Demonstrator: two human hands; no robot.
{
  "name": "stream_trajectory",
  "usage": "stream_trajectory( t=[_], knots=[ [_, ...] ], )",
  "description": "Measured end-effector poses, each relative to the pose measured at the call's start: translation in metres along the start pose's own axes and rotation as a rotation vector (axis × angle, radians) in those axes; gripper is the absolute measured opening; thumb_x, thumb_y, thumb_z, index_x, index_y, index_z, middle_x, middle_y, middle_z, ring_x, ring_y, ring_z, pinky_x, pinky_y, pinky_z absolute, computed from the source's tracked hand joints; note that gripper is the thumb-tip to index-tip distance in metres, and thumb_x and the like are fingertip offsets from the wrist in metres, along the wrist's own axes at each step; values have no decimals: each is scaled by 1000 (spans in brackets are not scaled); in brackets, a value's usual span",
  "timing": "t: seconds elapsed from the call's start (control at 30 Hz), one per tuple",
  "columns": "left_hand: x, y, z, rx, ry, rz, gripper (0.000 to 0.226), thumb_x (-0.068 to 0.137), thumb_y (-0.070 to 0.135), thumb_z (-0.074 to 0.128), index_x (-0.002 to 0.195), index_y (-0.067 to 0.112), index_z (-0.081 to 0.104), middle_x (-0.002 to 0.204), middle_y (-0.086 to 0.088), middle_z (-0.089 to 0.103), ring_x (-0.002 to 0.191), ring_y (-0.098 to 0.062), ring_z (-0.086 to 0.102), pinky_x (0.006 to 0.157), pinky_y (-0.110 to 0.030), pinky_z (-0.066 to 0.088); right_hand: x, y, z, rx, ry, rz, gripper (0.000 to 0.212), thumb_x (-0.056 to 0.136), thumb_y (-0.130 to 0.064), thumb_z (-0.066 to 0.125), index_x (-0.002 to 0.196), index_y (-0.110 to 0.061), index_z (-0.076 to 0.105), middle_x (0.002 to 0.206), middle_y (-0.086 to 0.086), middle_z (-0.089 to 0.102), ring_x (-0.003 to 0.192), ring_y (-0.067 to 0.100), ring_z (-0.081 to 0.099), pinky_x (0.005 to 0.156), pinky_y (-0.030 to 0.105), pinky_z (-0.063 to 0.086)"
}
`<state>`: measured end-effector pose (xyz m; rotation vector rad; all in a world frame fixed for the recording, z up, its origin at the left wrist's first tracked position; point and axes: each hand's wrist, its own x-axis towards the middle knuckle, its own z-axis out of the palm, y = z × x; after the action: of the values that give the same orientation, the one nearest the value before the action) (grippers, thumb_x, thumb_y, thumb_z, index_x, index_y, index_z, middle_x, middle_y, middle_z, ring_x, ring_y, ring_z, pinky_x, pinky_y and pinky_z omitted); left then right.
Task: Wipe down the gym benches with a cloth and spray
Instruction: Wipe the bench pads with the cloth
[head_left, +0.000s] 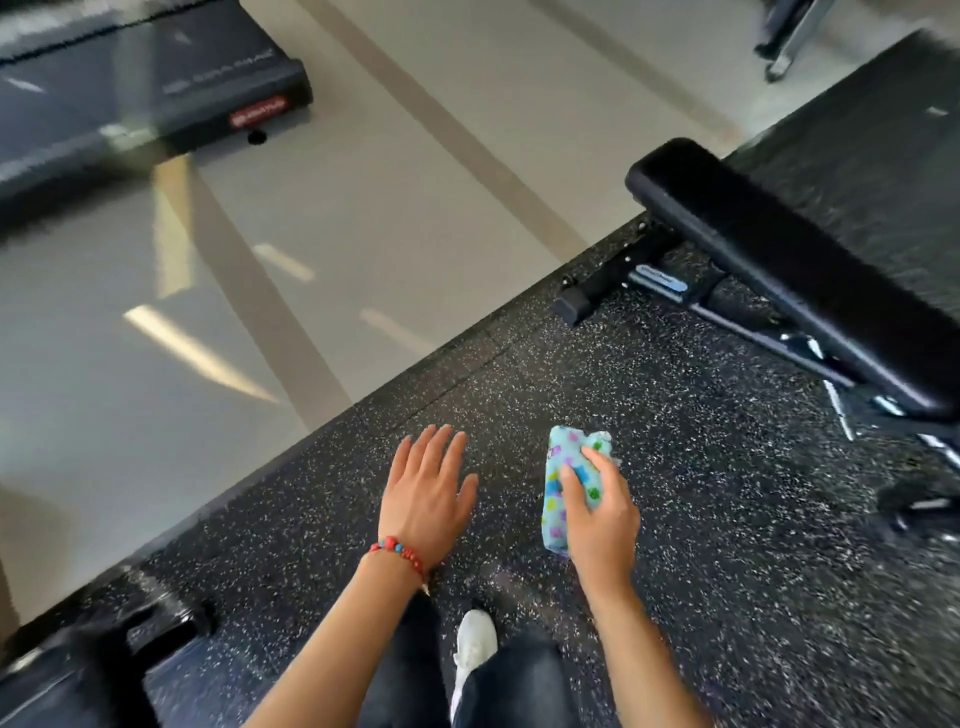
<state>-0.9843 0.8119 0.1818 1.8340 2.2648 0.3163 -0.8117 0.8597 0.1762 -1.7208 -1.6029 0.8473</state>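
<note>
A black padded gym bench (789, 270) stretches from the upper middle to the right edge, on a black metal frame. My right hand (597, 512) grips a folded light-blue cloth (563, 467) with coloured spots, held in the air below and left of the bench. My left hand (426, 491), with a red bead bracelet at the wrist, is spread flat with straight fingers and holds nothing. Both hands hover over the speckled floor, well short of the bench. No spray bottle is in view.
Black speckled rubber flooring (675, 545) lies under the bench; pale smooth floor (260, 312) begins to its left. A treadmill end (156, 104) sits at top left. Dark equipment (104, 660) fills the bottom-left corner. My white shoe (472, 644) shows below.
</note>
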Motion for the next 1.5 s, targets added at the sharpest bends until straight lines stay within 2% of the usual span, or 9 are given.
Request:
stream_trajectory(
  t=[0.07, 0.23, 0.53, 0.73, 0.9, 1.07, 1.2, 1.3, 1.5],
  knots=[
    [22, 2, 3, 4, -14, 24, 49, 92, 32, 54, 133, 6, 49, 138, -14, 49, 131, -31, 41, 112, -44, 17, 15, 0, -1, -1, 25, 35, 26, 87, -25, 62, 111, -16, 60, 102, 6, 65, 81, 14, 59, 63, 21, 44],
    [101, 4, 4, -27, -35, 93, 50, 93, 34, 51, 136, 9, 46, 140, -14, 46, 133, -31, 37, 112, -40, 10, 75, -9, 10, 18, 104, 94, 27, 87, -26, 61, 111, -15, 59, 105, 8, 66, 88, 20, 62, 73, 38, 53],
    [263, -6, -18, -46, -38, 257, 44, 88, 25, 61, 124, 2, 55, 127, -19, 57, 122, -36, 49, 106, -52, 29, 193, -47, 40, 69, 218, 223, 30, 86, -27, 61, 114, -15, 58, 104, 8, 67, 89, 21, 64, 73, 46, 54],
    [338, 14, -20, -29, -94, 307, 47, 94, 31, 51, 133, 5, 47, 136, -18, 49, 130, -34, 39, 112, -47, 20, 250, -51, 37, 84, 252, 282, 32, 87, -27, 61, 116, -14, 57, 110, 10, 66, 93, 22, 64, 75, 46, 55],
    [398, 46, -1, -27, -136, 353, 46, 93, 29, 52, 131, 5, 49, 135, -18, 50, 129, -34, 40, 111, -49, 23, 316, -36, 28, 82, 272, 313, 31, 86, -27, 62, 114, -15, 59, 105, 9, 68, 88, 20, 65, 71, 45, 56],
    [467, 90, 11, -18, -174, 357, 47, 93, 30, 51, 132, 5, 48, 136, -20, 49, 129, -36, 41, 110, -49, 22, 399, -26, 7, 109, 244, 304, 35, 87, -32, 58, 119, -17, 55, 106, 7, 68, 90, 20, 66, 71, 47, 56],
    [517, 120, 4, -29, -147, 382, 45, 93, 32, 48, 127, 3, 53, 131, -22, 53, 123, -39, 47, 106, -52, 29, 462, -32, -14, 114, 266, 298, 34, 87, -34, 58, 118, -20, 56, 110, 6, 66, 95, 20, 64, 76, 47, 55],
    [556, 138, 1, -47, -140, 369, 45, 94, 29, 50, 131, 4, 50, 135, -20, 50, 127, -38, 42, 109, -49, 24, 502, -34, -23, 117, 262, 293, 31, 87, -33, 59, 116, -21, 56, 109, 5, 66, 95, 20, 64, 78, 47, 54],
    [635, 161, 10, -58, -190, 392, 62, 91, 44, 22, 129, 4, 52, 132, -21, 52, 126, -38, 44, 108, -51, 25, 571, -29, -23, 127, 271, 329, 31, 86, -33, 59, 116, -25, 56, 113, 1, 65, 97, 14, 63, 83, 40, 54]
  ],
)
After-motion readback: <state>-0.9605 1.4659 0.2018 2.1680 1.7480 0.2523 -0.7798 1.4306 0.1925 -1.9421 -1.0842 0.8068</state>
